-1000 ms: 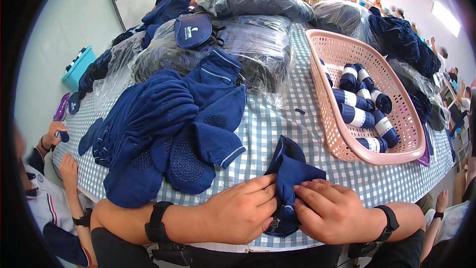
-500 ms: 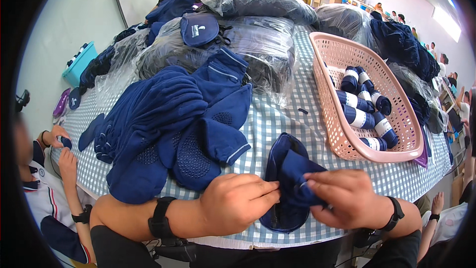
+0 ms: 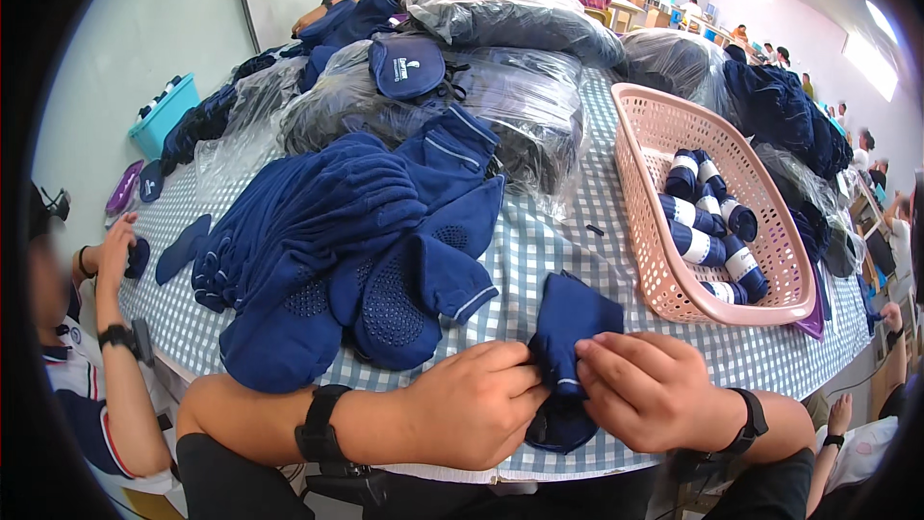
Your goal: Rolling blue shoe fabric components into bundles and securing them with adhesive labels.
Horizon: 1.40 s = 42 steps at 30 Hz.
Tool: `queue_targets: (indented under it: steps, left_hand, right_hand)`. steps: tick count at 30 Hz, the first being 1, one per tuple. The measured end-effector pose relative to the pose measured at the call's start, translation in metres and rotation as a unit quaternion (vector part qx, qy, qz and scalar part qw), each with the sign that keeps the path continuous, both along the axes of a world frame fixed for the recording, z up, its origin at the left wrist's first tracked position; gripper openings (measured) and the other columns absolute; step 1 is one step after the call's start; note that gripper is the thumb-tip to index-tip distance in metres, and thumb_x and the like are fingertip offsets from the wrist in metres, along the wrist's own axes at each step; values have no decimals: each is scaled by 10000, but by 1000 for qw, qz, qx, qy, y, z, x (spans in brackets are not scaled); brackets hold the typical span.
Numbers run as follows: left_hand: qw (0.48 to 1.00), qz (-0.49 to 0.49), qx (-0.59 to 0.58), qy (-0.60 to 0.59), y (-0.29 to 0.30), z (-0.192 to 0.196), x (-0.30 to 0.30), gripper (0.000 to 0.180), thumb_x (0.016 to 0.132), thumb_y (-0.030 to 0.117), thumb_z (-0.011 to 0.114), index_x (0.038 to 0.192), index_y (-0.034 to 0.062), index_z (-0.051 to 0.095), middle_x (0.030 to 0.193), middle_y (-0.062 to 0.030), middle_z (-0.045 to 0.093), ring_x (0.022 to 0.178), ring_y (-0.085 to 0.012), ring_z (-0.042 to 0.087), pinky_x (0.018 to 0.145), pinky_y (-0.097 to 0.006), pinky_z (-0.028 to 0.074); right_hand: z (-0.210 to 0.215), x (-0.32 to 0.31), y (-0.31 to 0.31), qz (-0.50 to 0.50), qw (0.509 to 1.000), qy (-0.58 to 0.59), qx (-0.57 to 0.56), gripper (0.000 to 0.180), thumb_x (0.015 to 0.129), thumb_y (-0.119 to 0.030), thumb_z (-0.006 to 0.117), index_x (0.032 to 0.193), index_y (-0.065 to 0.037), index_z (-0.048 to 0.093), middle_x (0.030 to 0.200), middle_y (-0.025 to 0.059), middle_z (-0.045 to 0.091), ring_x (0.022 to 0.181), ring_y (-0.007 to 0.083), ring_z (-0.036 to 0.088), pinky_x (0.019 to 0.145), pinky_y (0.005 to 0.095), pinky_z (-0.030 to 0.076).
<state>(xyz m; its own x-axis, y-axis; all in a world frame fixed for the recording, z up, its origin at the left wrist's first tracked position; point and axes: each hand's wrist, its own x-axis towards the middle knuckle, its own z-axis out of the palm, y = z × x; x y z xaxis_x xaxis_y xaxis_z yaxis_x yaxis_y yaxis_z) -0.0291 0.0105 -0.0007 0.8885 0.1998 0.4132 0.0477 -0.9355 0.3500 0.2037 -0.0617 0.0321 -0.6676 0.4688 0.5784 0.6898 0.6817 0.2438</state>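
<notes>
A: Left, a sock heap point(image 3: 318, 188), likely kept reachable. The grips?

B: Left grip point(image 3: 481, 404) pinches the folded sock point(image 3: 579, 313) leftward, right grip point(image 3: 650, 390) rightward, apparently keeping it flat over the dark pouch point(image 3: 561, 431) on the desk point(image 3: 539, 241)! Rightmost, a basket point(image 3: 630, 164) corrals rolled bundles point(image 3: 695, 246).

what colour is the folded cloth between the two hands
The folded cloth is dark blue, best seen in the head view.

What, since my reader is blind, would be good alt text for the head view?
A person's left hand and right hand hold a navy sock over a dark blue pouch on a checked tablecloth. Left lies a heap of navy socks; right, a pink basket holds rolled navy bundles.
</notes>
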Motion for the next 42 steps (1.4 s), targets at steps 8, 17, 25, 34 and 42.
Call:
queue_targets:
  steps: [8, 17, 25, 34, 42]
  left_hand:
    - [1000, 20, -2, -18, 0, -2, 1, 182, 720, 112, 716, 880, 23, 712, 898, -65, 649, 953, -264, 594, 824, -368, 491]
    - [992, 89, 79, 37, -12, 5, 1, 90, 715, 185, 692, 691, 105, 659, 855, -29, 577, 938, -231, 522, 833, -430, 320]
    - [999, 51, -6, 17, -5, 5, 2, 82, 715, 124, 671, 765, 68, 703, 1046, -161, 572, 965, -325, 502, 869, -438, 362]
    - [982, 63, -174, -25, 8, 3, -4, 122, 711, 27, 737, 826, 16, 698, 1003, -146, 644, 926, -310, 647, 826, -400, 512]
    - [996, 80, -26, -31, 14, 18, -1, 497, 888, 205, 636, 1300, -62, 561, 1344, -233, 566, 1244, -399, 542, 1036, -464, 394]
  right_hand:
    - [4, 5, -7, 24, 974, 58, -219, 283, 718, -174, 755, 918, 12, 683, 1006, 150, 700, 838, 241, 709, 695, 330, 603]
    - [-4, -7, -16, 45, 984, 34, -168, 298, 734, -249, 801, 900, -18, 709, 960, 129, 695, 843, 235, 721, 697, 310, 611]
    - [-6, -5, -19, 38, 988, 12, -149, 302, 779, -314, 789, 897, -43, 727, 967, 105, 691, 844, 215, 710, 680, 288, 594]
    - [-6, -3, -14, 51, 974, 52, -213, 364, 785, -322, 787, 1023, -51, 738, 1007, 85, 678, 897, 211, 673, 953, 428, 544]
    - [-6, -2, -12, 72, 968, 32, -236, 442, 784, -359, 782, 1083, -39, 731, 1049, 96, 646, 961, 229, 641, 1058, 488, 465]
